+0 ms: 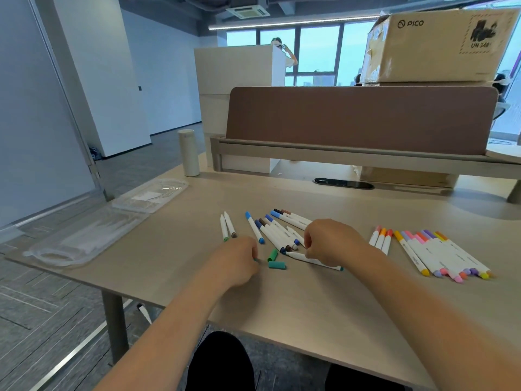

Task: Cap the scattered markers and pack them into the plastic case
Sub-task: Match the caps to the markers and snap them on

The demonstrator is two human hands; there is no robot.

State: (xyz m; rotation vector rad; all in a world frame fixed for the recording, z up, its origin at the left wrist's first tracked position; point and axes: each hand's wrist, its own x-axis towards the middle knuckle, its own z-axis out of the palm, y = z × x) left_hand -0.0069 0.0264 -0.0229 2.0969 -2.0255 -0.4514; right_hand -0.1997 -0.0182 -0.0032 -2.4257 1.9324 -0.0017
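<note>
Capping step in hand; packing not begun.
- Left hand (239, 261): fingers curled over teal bit at fingertips; cannot tell if gripped.
- Right hand (329, 241): pinches white marker (315, 261) lying on table (310, 311).
- Green caps (277, 265): loose between hands.
- Beyond: marker pile (277, 231); capped row (439, 253) to right.
- Plastic case (93, 235): far left, looks open.
- Next, likely: match cap colour to tip, align, press home.

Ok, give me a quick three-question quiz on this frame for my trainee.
1. True or false: the plastic case already holds markers.
2. The right hand pinches: A) a white marker B) a pair of scissors C) an eraser.
3. How many loose green caps lie on the desk between the hands?
Key: 1 false; 2 A; 3 two.
</note>
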